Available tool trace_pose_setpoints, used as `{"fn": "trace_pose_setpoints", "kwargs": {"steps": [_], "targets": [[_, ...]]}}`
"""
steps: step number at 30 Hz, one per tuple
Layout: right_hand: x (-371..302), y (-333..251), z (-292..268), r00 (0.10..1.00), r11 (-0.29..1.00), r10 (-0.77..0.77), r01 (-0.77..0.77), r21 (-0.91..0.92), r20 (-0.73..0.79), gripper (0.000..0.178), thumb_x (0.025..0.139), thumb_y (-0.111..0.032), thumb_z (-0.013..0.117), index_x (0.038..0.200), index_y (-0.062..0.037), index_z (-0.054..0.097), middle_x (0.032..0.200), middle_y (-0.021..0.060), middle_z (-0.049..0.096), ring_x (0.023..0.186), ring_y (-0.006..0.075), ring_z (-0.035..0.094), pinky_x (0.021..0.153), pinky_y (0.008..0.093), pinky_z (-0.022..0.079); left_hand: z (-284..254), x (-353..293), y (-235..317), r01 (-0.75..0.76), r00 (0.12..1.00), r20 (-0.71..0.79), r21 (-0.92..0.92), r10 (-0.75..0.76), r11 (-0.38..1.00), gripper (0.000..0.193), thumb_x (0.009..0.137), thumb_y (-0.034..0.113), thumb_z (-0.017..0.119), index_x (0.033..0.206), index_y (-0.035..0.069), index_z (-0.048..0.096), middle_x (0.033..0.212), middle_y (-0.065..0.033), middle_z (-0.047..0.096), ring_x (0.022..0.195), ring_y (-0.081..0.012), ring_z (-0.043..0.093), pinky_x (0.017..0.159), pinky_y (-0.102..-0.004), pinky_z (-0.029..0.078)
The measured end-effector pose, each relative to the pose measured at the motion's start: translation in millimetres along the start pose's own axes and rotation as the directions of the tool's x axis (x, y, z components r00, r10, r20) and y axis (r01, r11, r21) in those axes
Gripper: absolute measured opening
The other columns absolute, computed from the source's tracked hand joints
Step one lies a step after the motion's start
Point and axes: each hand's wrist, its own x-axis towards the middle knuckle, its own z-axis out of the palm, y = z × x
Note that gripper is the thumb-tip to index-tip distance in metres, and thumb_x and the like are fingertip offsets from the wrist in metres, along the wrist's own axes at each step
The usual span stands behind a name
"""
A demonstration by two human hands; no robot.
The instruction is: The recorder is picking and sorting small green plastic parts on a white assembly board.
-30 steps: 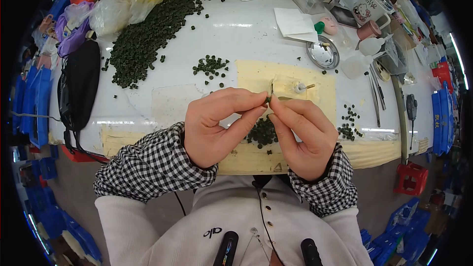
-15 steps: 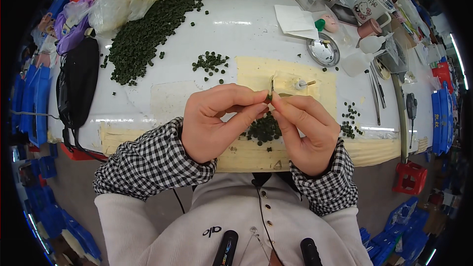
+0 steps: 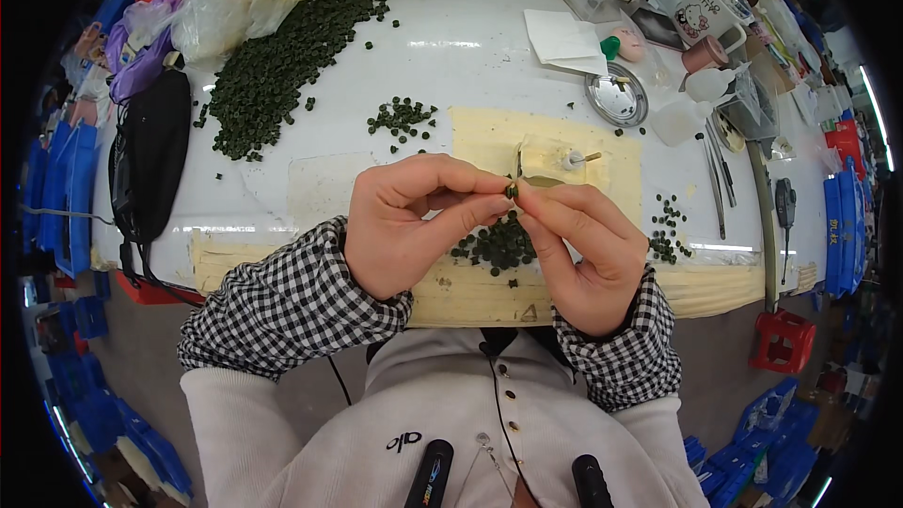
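Observation:
Fingertip to fingertip, my left hand (image 3: 400, 221) and my right hand (image 3: 588, 249) meet over the front of the table. Between them is a small dark green piece (image 3: 512, 191) with a yellowish spot on it. Thumb and forefinger of each hand pinch at this piece, and its exact shape is partly hidden by the fingers. Below the fingertips lies a loose pile of similar dark green pieces (image 3: 499, 246), partly covered by my hands. Just beyond them, a small pale block with a white holder and thin stick (image 3: 576, 160) sits on a yellow sheet (image 3: 616, 136).
A large heap of dark green pieces (image 3: 273, 66) spreads at the back left, beside a black pouch (image 3: 150, 160). Smaller clusters (image 3: 400, 120) lie nearer. To the right are a round metal dish (image 3: 617, 94), tweezers (image 3: 713, 183), a mug (image 3: 705, 14) and white tissue (image 3: 564, 40).
Both hands have shifted very slightly left. The green piece between the fingertips now shows more plainly, and more of the small pale block beyond them is visible.

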Motion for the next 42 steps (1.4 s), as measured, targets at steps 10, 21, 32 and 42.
{"fn": "trace_pose_setpoints", "kwargs": {"steps": [10, 21, 32, 42], "targets": [[-4.1, -0.7, -15.1, 0.977, 0.996, 0.065, -0.078, -0.053, -0.203, 0.028, 0.08, 0.007, 0.067, 0.108, 0.0014, 0.068, 0.092, 0.0126, 0.066, 0.079, 0.0184, 0.065, 0.07, 0.0258, 0.051, -10.5, 14.7, 3.6, -0.1, 0.972, 0.233, 0.442, -0.007, 0.891, 0.014, 0.083, -0.005, 0.066, 0.097, -0.004, 0.067, 0.087, -0.0104, 0.067, 0.083, -0.0137, 0.066, 0.074, -0.0243, 0.053], [-21.1, 3.2, -39.1, 0.882, 0.994, 0.099, -0.109, 0.006, -0.46, 0.02, 0.087, 0.006, 0.06, 0.107, 0.0068, 0.066, 0.092, 0.0147, 0.065, 0.083, 0.0189, 0.064, 0.075, 0.0286, 0.052, -13.2, 30.1, -19.5, -0.373, 0.928, 0.318, 0.769, 0.196, 0.519, 0.02, 0.081, 0.0, 0.065, 0.101, 0.003, 0.065, 0.092, -0.0074, 0.058, 0.085, -0.024, 0.051, 0.077, -0.0333, 0.042], [-36.9, 13.6, -77.8, 0.881, 0.939, 0.132, -0.258, -0.226, -0.455, 0.017, 0.087, 0.005, 0.062, 0.103, 0.0063, 0.067, 0.089, 0.0123, 0.066, 0.08, 0.0158, 0.062, 0.073, 0.0261, 0.05, -10.1, 32.2, -17.3, -0.457, 0.886, 0.422, 0.728, 0.191, 0.511, 0.013, 0.08, 0.002, 0.068, 0.092, 0.001, 0.066, 0.087, -0.0084, 0.06, 0.081, -0.0246, 0.054, 0.074, -0.0327, 0.043], [-65.1, 20.4, -72.2, 0.965, 0.763, 0.188, -0.261, -0.591, -0.182, 0.019, 0.072, 0.002, 0.073, 0.091, -0.0002, 0.07, 0.077, 0.0081, 0.06, 0.076, 0.0243, 0.054, 0.064, 0.0336, 0.045, 3.9, 18.4, -12.7, -0.492, 0.833, 0.544, 0.652, 0.096, 0.577, 0.035, 0.084, 0.012, 0.066, 0.115, -0.002, 0.058, 0.111, -0.0165, 0.058, 0.103, -0.0328, 0.056, 0.091, -0.0373, 0.046]]}}
